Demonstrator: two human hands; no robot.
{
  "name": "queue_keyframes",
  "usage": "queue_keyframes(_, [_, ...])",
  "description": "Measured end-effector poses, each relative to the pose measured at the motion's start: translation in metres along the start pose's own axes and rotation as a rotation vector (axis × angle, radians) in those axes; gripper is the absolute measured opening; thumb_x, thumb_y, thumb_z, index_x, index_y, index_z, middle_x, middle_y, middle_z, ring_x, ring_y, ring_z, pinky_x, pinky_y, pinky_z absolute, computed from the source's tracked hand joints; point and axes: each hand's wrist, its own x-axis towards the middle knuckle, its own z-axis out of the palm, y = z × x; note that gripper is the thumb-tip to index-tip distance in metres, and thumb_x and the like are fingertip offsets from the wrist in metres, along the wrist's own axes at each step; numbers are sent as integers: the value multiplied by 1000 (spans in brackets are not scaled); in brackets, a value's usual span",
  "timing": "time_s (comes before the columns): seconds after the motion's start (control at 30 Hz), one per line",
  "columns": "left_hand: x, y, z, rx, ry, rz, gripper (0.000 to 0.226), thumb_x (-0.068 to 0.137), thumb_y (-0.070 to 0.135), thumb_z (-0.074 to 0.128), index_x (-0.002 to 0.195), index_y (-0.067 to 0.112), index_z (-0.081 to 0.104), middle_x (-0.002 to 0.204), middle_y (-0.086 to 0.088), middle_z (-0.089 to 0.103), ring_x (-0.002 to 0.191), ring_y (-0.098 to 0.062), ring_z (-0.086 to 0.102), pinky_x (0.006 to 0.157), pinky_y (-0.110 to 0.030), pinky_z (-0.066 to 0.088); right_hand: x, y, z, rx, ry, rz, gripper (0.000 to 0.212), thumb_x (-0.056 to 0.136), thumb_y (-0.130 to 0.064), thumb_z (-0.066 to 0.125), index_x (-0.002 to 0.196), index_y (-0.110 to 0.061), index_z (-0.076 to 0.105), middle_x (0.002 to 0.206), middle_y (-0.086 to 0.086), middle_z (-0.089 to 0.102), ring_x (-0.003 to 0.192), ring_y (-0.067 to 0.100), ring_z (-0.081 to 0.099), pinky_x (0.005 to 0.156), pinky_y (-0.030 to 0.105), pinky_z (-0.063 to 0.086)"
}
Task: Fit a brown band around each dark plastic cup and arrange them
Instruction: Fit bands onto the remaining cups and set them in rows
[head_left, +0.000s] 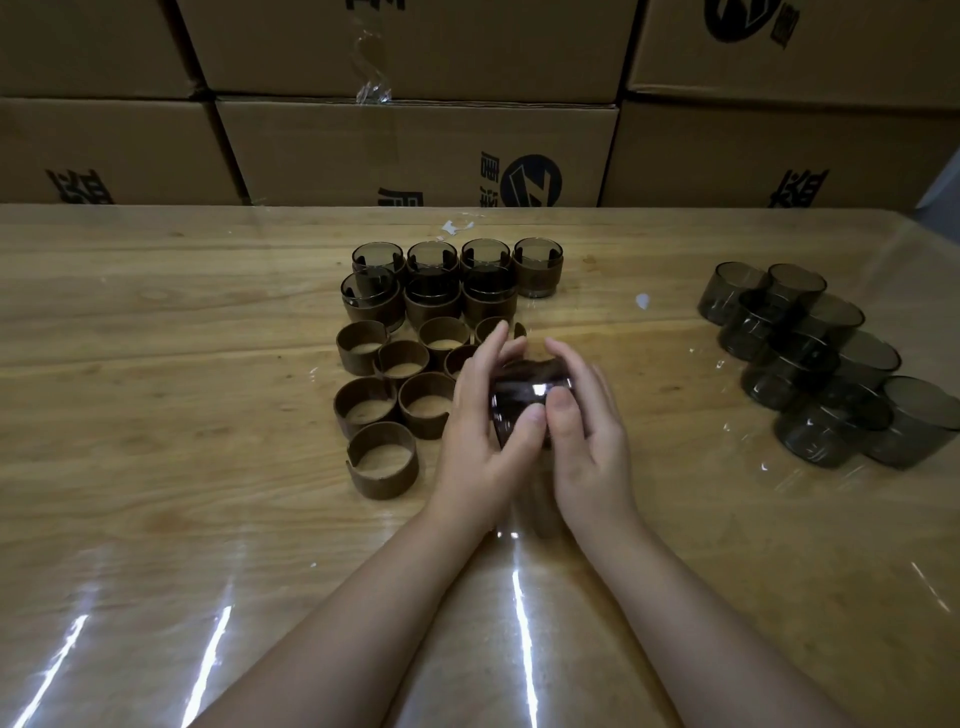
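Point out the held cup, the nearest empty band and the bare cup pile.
held cup (517, 404), head view, glossy side wall.
nearest empty band (383, 480), head view, front outer wall.
bare cup pile (789, 379), head view, a middle cup's wall.

A glossy film-covered wooden table (156, 322), matt brown bands (383, 460), translucent dark plastic cups (810, 364) and matt cardboard boxes (415, 150) are shown.

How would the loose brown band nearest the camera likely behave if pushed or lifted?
This brown band is a thin, split ring, so it probably flexes and feels light. Standing on its edge on the glossy table, it would likely slide rather than roll.
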Motion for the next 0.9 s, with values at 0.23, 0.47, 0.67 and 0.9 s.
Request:
queue_keyframes(0.23, [0,1,0,39,18,69,25,87,35,45,112,35,46,109,12,53,99,2,54,87,-16,44,-2,-1,0,-107,-25,-4,51,92,-48,40,130,-17,53,115,-10,51,106,-13,49,82,1,37])
queue_keyframes(0.47, [4,1,-3,-259,18,-185,33,81,46,42,103,24,53,103,-10,59,90,-15,61,72,-23,53,-4,-9,2,-200,-25,-72,67,80,-54,57,131,-10,52,112,-6,44,100,-3,53,74,7,47])
queue_keyframes(0.67, [8,-4,-8,-330,-84,-314,31,87,33,33,84,27,64,84,3,65,80,-5,63,67,-18,52,-4,-16,-1,-328,14,-235,67,74,-53,66,118,-5,56,110,-2,42,98,7,51,71,19,53])
queue_keyframes(0.9, [4,-10,-20,-234,-165,-316,24,83,10,52,91,30,63,79,10,67,82,13,62,74,-6,46,-5,-20,-3,-435,-61,-434,54,78,-54,64,119,-22,49,112,-4,46,95,13,57,70,26,54])
